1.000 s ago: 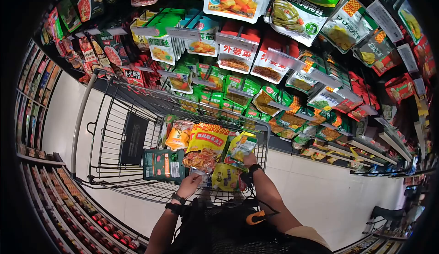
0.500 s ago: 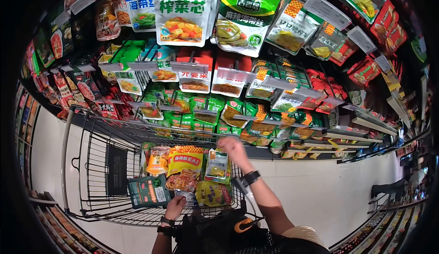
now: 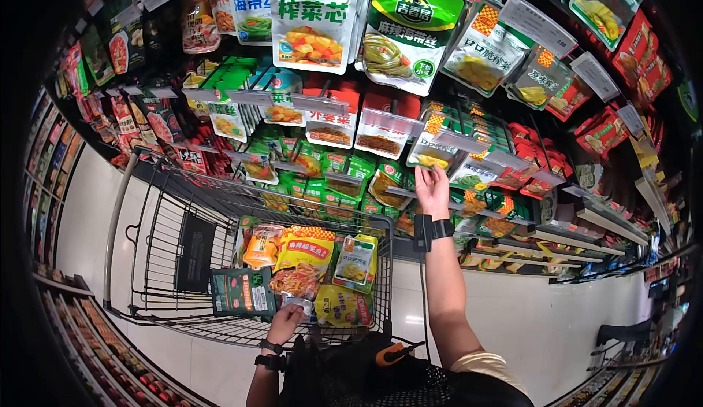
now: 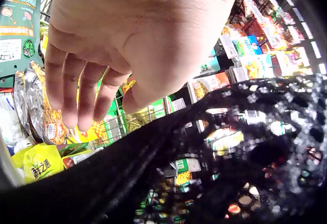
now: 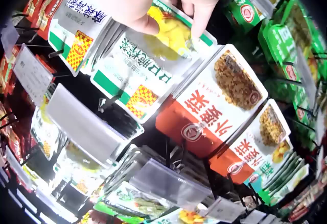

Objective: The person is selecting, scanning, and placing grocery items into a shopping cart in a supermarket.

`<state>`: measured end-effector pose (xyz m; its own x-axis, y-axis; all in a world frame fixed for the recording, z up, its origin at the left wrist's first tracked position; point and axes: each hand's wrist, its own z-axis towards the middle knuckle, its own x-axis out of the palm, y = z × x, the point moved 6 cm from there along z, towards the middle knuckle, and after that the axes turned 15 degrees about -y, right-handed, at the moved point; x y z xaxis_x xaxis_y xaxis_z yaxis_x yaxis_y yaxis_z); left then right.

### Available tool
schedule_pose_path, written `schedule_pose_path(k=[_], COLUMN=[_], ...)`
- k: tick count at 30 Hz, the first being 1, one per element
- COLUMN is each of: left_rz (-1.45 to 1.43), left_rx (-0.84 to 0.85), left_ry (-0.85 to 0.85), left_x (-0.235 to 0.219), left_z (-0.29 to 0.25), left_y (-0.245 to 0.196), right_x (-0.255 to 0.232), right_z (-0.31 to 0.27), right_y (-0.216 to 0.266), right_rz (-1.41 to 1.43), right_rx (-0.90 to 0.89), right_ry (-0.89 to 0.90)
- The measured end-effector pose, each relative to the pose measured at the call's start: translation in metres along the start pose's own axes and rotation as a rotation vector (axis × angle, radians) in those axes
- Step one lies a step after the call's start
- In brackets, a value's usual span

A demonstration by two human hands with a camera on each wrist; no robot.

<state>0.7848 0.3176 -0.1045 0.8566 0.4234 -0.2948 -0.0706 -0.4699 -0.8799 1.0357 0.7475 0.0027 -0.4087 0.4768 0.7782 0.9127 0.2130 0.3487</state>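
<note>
In the head view my right hand (image 3: pixel 433 191) is raised to the shelf, at the lower end of a hanging white-and-green pickled mustard packet (image 3: pixel 433 143). Up close in the right wrist view, thumb and fingers hold the lower end of that packet (image 5: pixel 148 63), across its yellow picture. My left hand (image 3: pixel 284 324) is low over the near side of the shopping cart (image 3: pixel 165 238), beside a large yellow food packet (image 3: pixel 304 253). Seen from the left wrist, its fingers (image 4: pixel 87 91) hang loosely over silver-edged packets (image 4: pixel 33 101) with nothing gripped.
The cart also holds a dark green packet (image 3: pixel 244 292), an orange packet (image 3: pixel 263 246), a white-and-green packet (image 3: pixel 356 260) and a yellow packet (image 3: pixel 343 306). Red-and-white packets (image 5: pixel 212 99) hang beside the right hand. Plastic price-tag holders (image 5: pixel 82 124) jut from the rack.
The right hand left the white-and-green packet in the cart and rose rightward to the hanging packets. The left hand stayed low by the cart. The head view shifted.
</note>
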Motion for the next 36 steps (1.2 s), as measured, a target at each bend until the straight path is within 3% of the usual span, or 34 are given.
schedule_pose_path(k=[1,2,7,11,13,15,18,22,27,29,31,33,36], left_rz=[0.0,-0.009,-0.049,0.036,0.072,0.107,0.081,0.083,0.048,0.058,-0.158,-0.227,-0.333], left_rx=[0.001,-0.003,0.003,0.035,0.073,0.057,0.065,0.108,0.125,0.141,0.123,0.123,0.123], left_ry=[-0.004,-0.012,-0.025,0.025,0.043,-0.008,0.017,0.045,0.062,0.068,0.116,0.132,0.206], left_x=[-0.001,-0.001,0.004,0.009,0.011,0.006,0.004,0.01,0.015,0.015,0.019,0.021,0.035], left_z=[-0.001,-0.002,0.001,0.001,0.001,-0.005,-0.008,-0.003,-0.003,-0.002,0.003,0.002,-0.003], left_y=[-0.002,-0.005,-0.01,-0.018,-0.022,-0.024,-0.029,-0.034,-0.037,-0.049,-0.069,-0.11,-0.167], right_x=[-0.007,-0.012,-0.019,-0.02,-0.02,-0.009,0.009,0.017,0.005,0.0,-0.011,-0.027,-0.078], right_z=[-0.006,-0.012,-0.031,-0.05,-0.054,-0.066,-0.083,-0.088,-0.107,-0.128,-0.15,-0.168,-0.182], right_y=[0.0,-0.005,-0.01,-0.003,0.006,0.006,0.018,0.033,0.039,0.035,0.022,0.0,-0.041], right_rz=[0.032,0.05,-0.012,-0.047,-0.146,-0.106,-0.195,-0.423,-0.413,-0.475,-0.492,-0.46,-0.651], right_rx=[-0.043,0.035,0.078,-0.034,-0.199,-0.194,-0.235,-0.319,-0.363,-0.384,-0.347,-0.321,-0.123], right_ry=[-0.076,-0.135,-0.199,-0.158,-0.086,0.076,0.149,0.186,0.191,0.259,0.249,0.203,0.296])
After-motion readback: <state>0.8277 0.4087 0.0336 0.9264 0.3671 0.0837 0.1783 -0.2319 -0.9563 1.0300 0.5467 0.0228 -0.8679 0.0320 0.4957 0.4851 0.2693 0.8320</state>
